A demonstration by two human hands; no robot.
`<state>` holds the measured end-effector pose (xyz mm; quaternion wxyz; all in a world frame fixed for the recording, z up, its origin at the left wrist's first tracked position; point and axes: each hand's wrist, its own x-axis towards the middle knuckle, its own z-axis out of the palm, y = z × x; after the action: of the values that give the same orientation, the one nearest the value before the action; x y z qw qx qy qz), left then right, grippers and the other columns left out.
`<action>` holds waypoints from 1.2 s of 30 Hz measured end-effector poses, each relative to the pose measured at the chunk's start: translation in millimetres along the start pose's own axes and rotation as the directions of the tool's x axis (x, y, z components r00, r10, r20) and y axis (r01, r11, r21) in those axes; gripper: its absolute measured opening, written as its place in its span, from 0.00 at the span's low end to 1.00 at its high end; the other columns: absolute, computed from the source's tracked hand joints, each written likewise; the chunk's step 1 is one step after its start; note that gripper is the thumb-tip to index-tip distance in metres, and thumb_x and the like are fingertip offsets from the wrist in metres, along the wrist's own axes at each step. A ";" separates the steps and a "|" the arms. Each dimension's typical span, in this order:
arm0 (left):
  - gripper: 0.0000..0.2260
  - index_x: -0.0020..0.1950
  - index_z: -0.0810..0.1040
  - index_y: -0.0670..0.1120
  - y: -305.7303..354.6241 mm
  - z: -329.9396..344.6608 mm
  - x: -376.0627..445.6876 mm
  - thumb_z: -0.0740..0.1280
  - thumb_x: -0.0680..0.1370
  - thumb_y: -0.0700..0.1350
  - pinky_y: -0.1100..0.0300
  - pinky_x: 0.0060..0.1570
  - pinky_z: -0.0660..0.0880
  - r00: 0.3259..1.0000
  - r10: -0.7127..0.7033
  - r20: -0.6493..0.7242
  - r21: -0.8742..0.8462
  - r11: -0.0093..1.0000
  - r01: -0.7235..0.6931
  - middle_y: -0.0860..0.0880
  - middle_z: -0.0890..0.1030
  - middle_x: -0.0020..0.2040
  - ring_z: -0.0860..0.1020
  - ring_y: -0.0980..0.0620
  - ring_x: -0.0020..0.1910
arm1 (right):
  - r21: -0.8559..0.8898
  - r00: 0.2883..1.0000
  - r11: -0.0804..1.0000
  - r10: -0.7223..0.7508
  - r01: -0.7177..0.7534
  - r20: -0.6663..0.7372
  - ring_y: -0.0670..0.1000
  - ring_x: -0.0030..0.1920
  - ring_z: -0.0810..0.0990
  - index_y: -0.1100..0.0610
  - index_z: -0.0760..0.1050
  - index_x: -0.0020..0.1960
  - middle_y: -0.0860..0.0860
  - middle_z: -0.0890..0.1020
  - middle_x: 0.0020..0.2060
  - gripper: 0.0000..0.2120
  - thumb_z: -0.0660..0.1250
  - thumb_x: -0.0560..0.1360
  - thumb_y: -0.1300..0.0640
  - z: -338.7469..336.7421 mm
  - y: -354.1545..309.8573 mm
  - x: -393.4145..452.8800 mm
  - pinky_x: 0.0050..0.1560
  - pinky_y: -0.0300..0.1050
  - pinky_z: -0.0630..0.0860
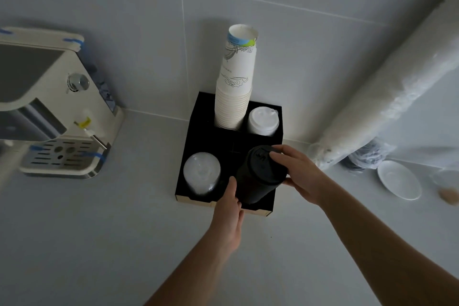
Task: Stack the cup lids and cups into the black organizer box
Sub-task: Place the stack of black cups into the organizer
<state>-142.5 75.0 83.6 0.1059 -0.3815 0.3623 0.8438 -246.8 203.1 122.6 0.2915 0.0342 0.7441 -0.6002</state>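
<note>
Your left hand (229,208) and right hand (301,176) clasp a stack of black lids (259,174) from both sides, tilted in the front-right slot of the black organizer box (196,117), w/ bare counter (99,243) open in front. Back-left slot holds a tall paper cup stack (236,82), back-right white lids (262,120), front-left clear lids (201,172).

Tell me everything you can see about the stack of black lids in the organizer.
The stack of black lids is a matte, dark column, plastic by the look, its top lid showing embossed marks. It tilts toward the right and sits in the front right compartment of the black organizer box. The left hand presses its lower left side; the right hand grips its top edge, fingers over the uppermost lid. How far it is seated cannot be told.
</note>
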 end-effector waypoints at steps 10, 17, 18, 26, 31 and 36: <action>0.23 0.72 0.70 0.47 4.6 11.3 34.8 0.56 0.81 0.58 0.59 0.58 0.65 0.997 -0.025 -0.077 0.058 0.998 0.030 0.49 0.76 0.64 0.73 0.51 0.57 | -0.034 0.999 0.998 0.049 -0.049 0.014 0.52 0.56 0.81 0.52 0.79 0.59 0.54 0.82 0.57 0.11 0.64 0.79 0.55 0.6 4.6 29.9 0.53 0.46 0.78; 0.25 0.71 0.70 0.48 6.6 11.8 51.5 0.59 0.79 0.60 0.59 0.67 0.65 0.986 -0.099 -0.136 0.013 0.995 0.102 0.51 0.75 0.64 0.72 0.51 0.63 | -0.060 0.999 0.998 0.035 -0.034 0.024 0.47 0.47 0.81 0.53 0.78 0.58 0.51 0.83 0.50 0.09 0.65 0.79 0.56 5.1 11.4 37.4 0.45 0.40 0.77; 0.26 0.71 0.70 0.48 6.6 10.4 53.9 0.60 0.78 0.62 0.57 0.70 0.64 0.986 -0.109 -0.126 0.004 0.994 0.111 0.51 0.74 0.68 0.72 0.51 0.67 | -0.062 0.999 0.998 0.032 -0.030 0.028 0.47 0.47 0.81 0.53 0.78 0.57 0.51 0.83 0.50 0.09 0.65 0.79 0.56 4.7 12.0 37.3 0.45 0.40 0.78; 0.28 0.71 0.70 0.49 9.3 11.2 58.2 0.61 0.76 0.63 0.52 0.73 0.64 0.986 -0.125 -0.113 -0.029 0.992 0.123 0.48 0.74 0.70 0.71 0.49 0.69 | -0.181 1.000 0.983 -0.003 -0.002 -0.029 0.55 0.54 0.83 0.47 0.80 0.54 0.53 0.85 0.51 0.08 0.67 0.76 0.49 3.9 20.1 37.4 0.58 0.56 0.79; 0.28 0.71 0.71 0.49 10.5 10.6 60.5 0.60 0.76 0.63 0.51 0.73 0.63 0.988 -0.127 -0.087 -0.018 0.992 0.125 0.47 0.74 0.70 0.70 0.49 0.70 | -0.232 0.996 0.972 -0.039 0.021 -0.076 0.53 0.52 0.83 0.46 0.80 0.52 0.50 0.85 0.48 0.08 0.67 0.75 0.47 4.3 21.4 36.2 0.59 0.57 0.80; 0.28 0.71 0.71 0.48 10.3 12.2 65.9 0.60 0.76 0.64 0.51 0.74 0.62 0.989 -0.134 -0.068 0.007 0.991 0.135 0.47 0.73 0.70 0.69 0.48 0.71 | -0.134 0.999 0.991 -0.016 0.009 -0.050 0.52 0.54 0.83 0.50 0.80 0.57 0.53 0.85 0.53 0.09 0.67 0.78 0.57 -1.3 18.6 30.2 0.58 0.51 0.80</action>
<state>-199.3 69.6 47.0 0.1526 -0.4324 0.3439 0.8194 -264.7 200.5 92.2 0.2702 0.0253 0.7901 -0.5497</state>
